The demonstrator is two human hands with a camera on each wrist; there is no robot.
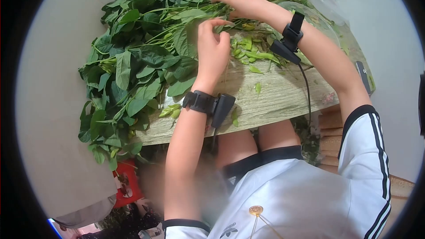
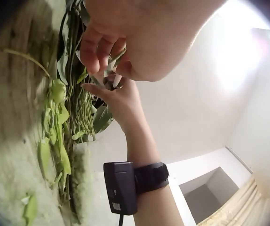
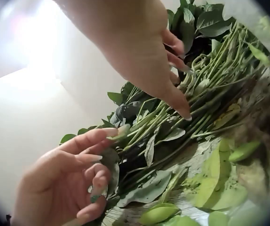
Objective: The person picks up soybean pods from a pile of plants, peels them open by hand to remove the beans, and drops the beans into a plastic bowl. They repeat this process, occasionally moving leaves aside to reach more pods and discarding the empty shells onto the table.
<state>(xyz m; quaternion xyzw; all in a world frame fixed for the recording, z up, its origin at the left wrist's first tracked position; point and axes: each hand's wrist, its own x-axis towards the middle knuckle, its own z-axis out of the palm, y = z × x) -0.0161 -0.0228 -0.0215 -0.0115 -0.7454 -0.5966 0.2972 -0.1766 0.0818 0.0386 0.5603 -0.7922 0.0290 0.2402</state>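
My left hand (image 1: 213, 51) is raised over the near side of a heap of leafy green bean plants (image 1: 146, 68), thumb and fingers apart and loosely bent. The right wrist view shows this left hand (image 3: 62, 176) beside the stems (image 3: 158, 117), its index fingertip right at one; a small green bit shows among its lower fingers, and I cannot tell whether they hold it. Farther back, my right hand (image 1: 243, 2) reaches across the stems with fingers extended and palm down. Its thumb (image 3: 180, 106) lies along them. Loose green pods (image 1: 254, 55) lie on the wood-grain tabletop (image 1: 265, 84) below both hands.
A clear plastic bowl (image 1: 310, 15) stands behind the right forearm. A phone-like dark object (image 1: 363, 76) lies at the table's right edge. More pods (image 1: 170, 111) lie by the front left. Black wrist cameras hang cables toward my lap. Leaves spill over the left edge.
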